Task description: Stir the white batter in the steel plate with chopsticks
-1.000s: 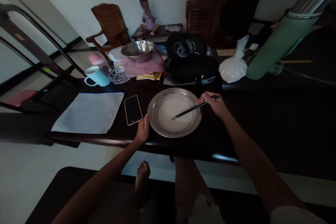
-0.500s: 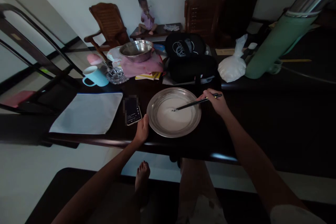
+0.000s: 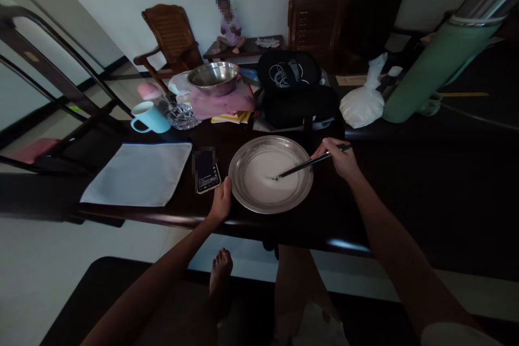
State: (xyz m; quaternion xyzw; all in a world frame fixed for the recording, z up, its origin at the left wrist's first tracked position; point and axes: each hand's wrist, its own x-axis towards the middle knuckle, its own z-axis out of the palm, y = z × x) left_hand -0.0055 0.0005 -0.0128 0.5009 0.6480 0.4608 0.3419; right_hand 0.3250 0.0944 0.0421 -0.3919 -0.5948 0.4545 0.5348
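Note:
A wide metal bowl (image 3: 271,207) with white liquid (image 3: 259,184) in it stands near the front edge of the dark table. My left hand (image 3: 221,200) grips the bowl's left rim, thumb up along the side and the other fingers hidden below. In my right hand (image 3: 339,158), closed at the bowl's right, is a pair of black chopsticks (image 3: 306,164). Their tips dip into the liquid right of its middle. A phone (image 3: 207,175) with a lit screen lies just left of the bowl, close to my left hand.
Left lies a white zip pouch (image 3: 138,173), with a light blue mug (image 3: 151,118) behind. Farther back are a smaller metal bowl (image 3: 213,77), a black case (image 3: 298,100), a tied bag of white powder (image 3: 362,104) and a green thermos (image 3: 440,67). Another person (image 3: 231,32) sits on a bench beyond.
The chopstick tips and my right hand have shifted slightly right and down through the liquid. My left hand keeps its place on the rim. The view has moved a little.

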